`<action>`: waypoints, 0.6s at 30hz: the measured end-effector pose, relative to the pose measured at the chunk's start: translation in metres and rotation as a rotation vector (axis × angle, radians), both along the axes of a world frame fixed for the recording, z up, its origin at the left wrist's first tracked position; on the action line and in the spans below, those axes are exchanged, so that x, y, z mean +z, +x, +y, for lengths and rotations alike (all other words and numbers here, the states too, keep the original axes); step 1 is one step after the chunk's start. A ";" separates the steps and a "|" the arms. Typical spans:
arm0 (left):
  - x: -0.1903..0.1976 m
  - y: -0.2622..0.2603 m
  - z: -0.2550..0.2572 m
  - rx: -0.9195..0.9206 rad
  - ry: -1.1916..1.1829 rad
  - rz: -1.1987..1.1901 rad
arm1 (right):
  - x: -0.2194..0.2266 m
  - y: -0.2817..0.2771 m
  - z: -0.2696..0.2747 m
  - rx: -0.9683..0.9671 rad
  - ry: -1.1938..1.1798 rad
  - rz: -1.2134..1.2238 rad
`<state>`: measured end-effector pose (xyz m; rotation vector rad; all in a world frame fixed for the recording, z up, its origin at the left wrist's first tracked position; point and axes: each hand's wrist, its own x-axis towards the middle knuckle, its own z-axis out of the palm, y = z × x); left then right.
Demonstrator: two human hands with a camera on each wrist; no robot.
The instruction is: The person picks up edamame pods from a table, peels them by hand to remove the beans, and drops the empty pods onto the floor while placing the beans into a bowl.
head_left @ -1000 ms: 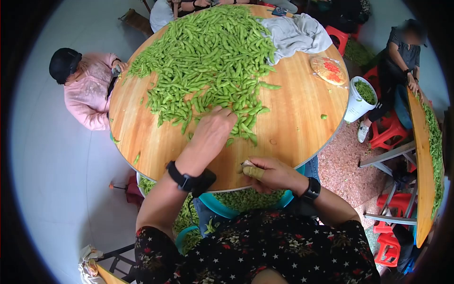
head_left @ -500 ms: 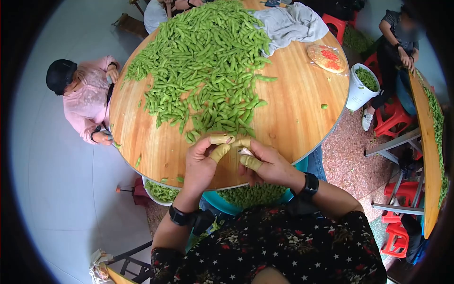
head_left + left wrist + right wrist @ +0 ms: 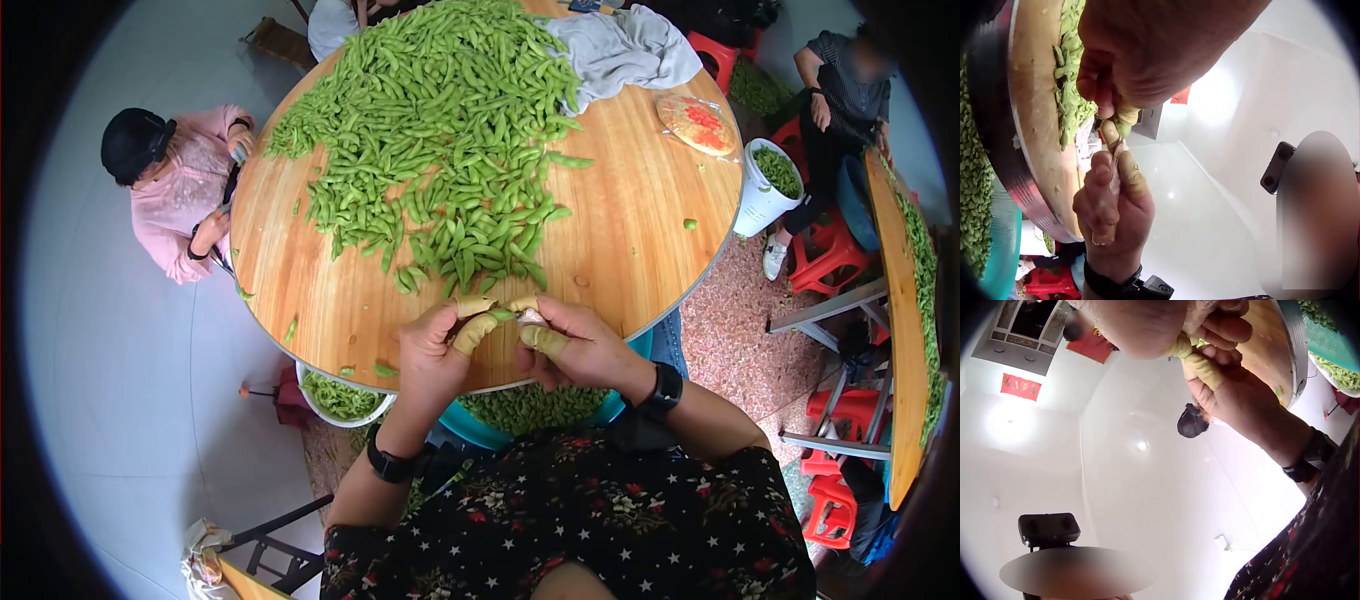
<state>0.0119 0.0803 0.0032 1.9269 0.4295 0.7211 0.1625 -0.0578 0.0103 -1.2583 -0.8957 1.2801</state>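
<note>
Over the table's near edge, my left hand (image 3: 432, 350) pinches a green edamame pod (image 3: 503, 314) between thumb and forefinger. Yellowish coverings wrap the thumbs and forefingers of both hands. My right hand (image 3: 585, 345) meets it from the other side, fingertips right at the pod's end. Its curled fingers hold a slim tool (image 3: 1103, 232) wrapped in whitish material, lying along the palm in the left wrist view; its working tip is hidden. Beyond the hands, a large heap of edamame pods (image 3: 440, 110) covers much of the round wooden table (image 3: 630, 210).
Below the table edge stand a teal basin (image 3: 478, 428) of shelled beans and a white tub (image 3: 365, 417) of green pods. A grey cloth (image 3: 625, 50) and a plastic-wrapped round item (image 3: 697, 125) lie at the back right. A person in pink (image 3: 185, 195) sits at the left.
My left hand reached into the heap, then came back toward me to meet the right hand; a pod now shows between its fingers. The right hand has kept its hold near the table edge.
</note>
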 end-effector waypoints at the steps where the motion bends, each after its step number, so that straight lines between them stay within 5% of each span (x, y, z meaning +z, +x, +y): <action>1: 0.001 0.000 -0.001 0.009 0.052 -0.020 | 0.001 0.001 -0.001 0.001 -0.001 0.001; 7: 0.009 -0.002 -0.003 -0.030 0.151 0.105 | 0.006 0.003 -0.006 0.033 0.002 -0.010; 10: 0.013 -0.002 -0.007 -0.078 0.261 0.159 | 0.003 0.005 -0.007 0.054 0.008 -0.277; 12: 0.013 -0.003 -0.007 -0.104 0.331 0.168 | -0.001 0.007 -0.007 0.035 0.210 -0.666; 18: 0.015 -0.008 -0.006 -0.105 0.331 0.234 | 0.010 0.007 -0.007 0.103 0.120 -0.646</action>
